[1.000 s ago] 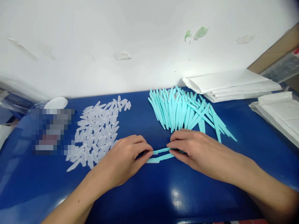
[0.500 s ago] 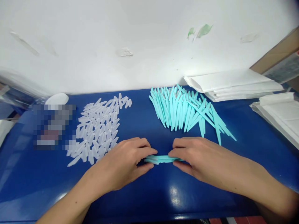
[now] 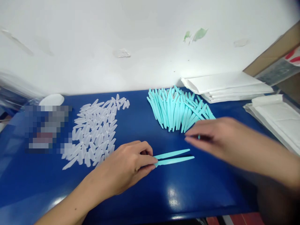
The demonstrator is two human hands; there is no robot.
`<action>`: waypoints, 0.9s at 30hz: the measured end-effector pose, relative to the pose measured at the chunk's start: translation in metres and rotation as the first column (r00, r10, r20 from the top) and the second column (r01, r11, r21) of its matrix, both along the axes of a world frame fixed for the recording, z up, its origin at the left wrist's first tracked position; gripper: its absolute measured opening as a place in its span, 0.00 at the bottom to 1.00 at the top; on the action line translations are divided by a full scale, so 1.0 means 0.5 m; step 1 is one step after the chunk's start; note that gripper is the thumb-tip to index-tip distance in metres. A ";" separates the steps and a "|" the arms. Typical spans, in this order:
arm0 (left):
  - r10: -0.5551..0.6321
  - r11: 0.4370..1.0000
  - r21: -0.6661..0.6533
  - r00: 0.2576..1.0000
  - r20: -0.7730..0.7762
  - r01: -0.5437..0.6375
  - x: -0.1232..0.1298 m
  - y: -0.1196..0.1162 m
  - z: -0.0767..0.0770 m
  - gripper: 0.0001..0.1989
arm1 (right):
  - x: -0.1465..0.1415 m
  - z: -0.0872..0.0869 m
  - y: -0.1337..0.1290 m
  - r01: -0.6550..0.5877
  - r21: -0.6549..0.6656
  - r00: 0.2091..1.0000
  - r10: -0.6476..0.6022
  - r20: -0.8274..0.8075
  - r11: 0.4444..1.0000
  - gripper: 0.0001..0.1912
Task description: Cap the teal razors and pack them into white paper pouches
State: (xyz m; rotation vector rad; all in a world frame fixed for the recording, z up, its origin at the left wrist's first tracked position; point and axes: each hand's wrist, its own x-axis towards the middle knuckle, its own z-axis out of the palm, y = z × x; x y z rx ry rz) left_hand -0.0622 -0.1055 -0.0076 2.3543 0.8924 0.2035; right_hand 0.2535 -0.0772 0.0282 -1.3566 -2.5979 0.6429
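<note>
My left hand is closed, pinching two slim turquoise eyebrow razors by their left ends between thumb and fingers. Their handles fan slightly apart to the right, just above the blue table; the pinched ends are hidden. My right hand, a little blurred, hovers at the near right edge of a pile of the same turquoise razors. Its thumb and fingers are slightly apart, with a speck of turquoise showing through the gap. Left of the pile lie many small translucent white blade caps, partly covered by my left hand.
White padded envelopes are stacked at the back right, with more envelopes at the right edge. A white round object and a pixelated item are on the left. A white wall rises behind the blue table.
My right hand has let go of the razors and moved up and right toward the turquoise pile. My left hand keeps its pinch, and the razor handles now spread apart.
</note>
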 end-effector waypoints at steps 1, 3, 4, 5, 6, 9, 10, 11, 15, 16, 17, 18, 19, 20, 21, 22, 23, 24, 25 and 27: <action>0.000 1.000 -0.012 1.000 -0.002 -0.001 0.000 -0.002 0.000 0.12 | 0.027 0.009 0.012 0.180 0.077 0.984 -0.179 -0.013 0.981 0.13; -0.009 0.999 -0.035 1.000 -0.002 0.009 0.001 -0.004 0.001 0.11 | 0.076 0.022 0.036 0.503 0.128 0.840 -0.519 0.160 0.855 0.15; -0.015 0.999 -0.043 1.000 -0.002 0.015 0.001 -0.005 0.001 0.11 | 0.096 0.026 0.047 0.567 0.108 0.784 -0.575 0.234 0.817 0.16; -0.020 0.999 -0.049 1.000 -0.001 0.020 0.001 -0.005 0.002 0.10 | 0.110 0.027 0.055 0.604 0.070 0.746 -0.593 0.303 0.794 0.17; -0.026 0.998 -0.056 1.000 0.003 0.026 0.001 -0.005 0.002 0.10 | 0.120 0.026 0.062 0.621 0.024 0.727 -0.587 0.357 0.784 0.18; -0.022 0.996 -0.085 0.999 0.031 0.025 -0.002 0.000 0.009 0.09 | 0.127 0.015 0.071 0.602 -0.092 0.739 -0.510 0.440 0.793 0.22; -0.006 0.995 -0.094 0.999 0.052 0.011 -0.004 0.003 0.013 0.09 | 0.125 0.009 0.072 0.595 -0.107 0.745 -0.496 0.447 0.797 0.23; 0.023 0.995 -0.093 0.997 0.076 -0.016 -0.008 0.007 0.018 0.09 | 0.121 0.003 0.072 0.591 -0.115 0.749 -0.491 0.444 0.798 0.23; 0.241 0.967 0.048 0.957 0.161 -0.251 -0.038 0.034 0.045 0.10 | 0.099 -0.015 0.070 0.590 -0.172 0.774 -0.492 0.398 0.789 0.20; 0.303 0.942 0.098 0.937 0.173 -0.322 -0.049 0.042 0.051 0.10 | 0.094 -0.017 0.070 0.591 -0.186 0.778 -0.494 0.388 0.785 0.20; 0.365 0.909 0.142 0.913 0.181 -0.391 -0.061 0.051 0.057 0.09 | 0.091 -0.018 0.069 0.594 -0.196 0.780 -0.498 0.380 0.780 0.19; 0.425 0.873 0.173 0.886 0.186 -0.455 -0.073 0.060 0.060 0.09 | 0.089 -0.017 0.068 0.596 -0.208 0.781 -0.502 0.371 0.775 0.18; 0.480 0.837 0.195 0.857 0.190 -0.512 -0.086 0.069 0.062 0.10 | 0.090 -0.014 0.066 0.598 -0.220 0.784 -0.504 0.363 0.771 0.17; 0.528 0.801 0.210 0.827 0.191 -0.560 -0.098 0.077 0.061 0.10 | 0.092 -0.010 0.064 0.599 -0.233 0.786 -0.507 0.353 0.766 0.16; 0.570 0.767 0.222 0.798 0.193 -0.602 -0.109 0.085 0.058 0.11 | 0.096 -0.005 0.060 0.597 -0.239 0.789 -0.508 0.345 0.766 0.15; 0.606 0.737 0.231 0.773 0.187 -0.635 -0.118 0.093 0.053 0.12 | 0.101 0.002 0.054 0.595 -0.231 0.791 -0.510 0.339 0.770 0.15; 0.632 0.715 0.244 0.755 0.174 -0.655 -0.124 0.100 0.045 0.13 | 0.105 0.008 0.047 0.597 -0.206 0.788 -0.517 0.336 0.776 0.14; 0.644 0.704 0.265 0.750 0.154 -0.659 -0.127 0.106 0.036 0.15 | 0.108 0.014 0.039 0.594 -0.170 0.787 -0.524 0.325 0.786 0.14; 0.638 0.706 0.300 0.760 0.126 -0.642 -0.128 0.112 0.026 0.17 | 0.107 0.018 0.030 0.586 -0.127 0.791 -0.531 0.305 0.800 0.13; 0.585 0.734 0.399 0.810 0.037 -0.549 -0.123 0.124 0.006 0.20 | 0.095 0.019 0.014 0.563 -0.040 0.818 -0.550 0.170 0.825 0.11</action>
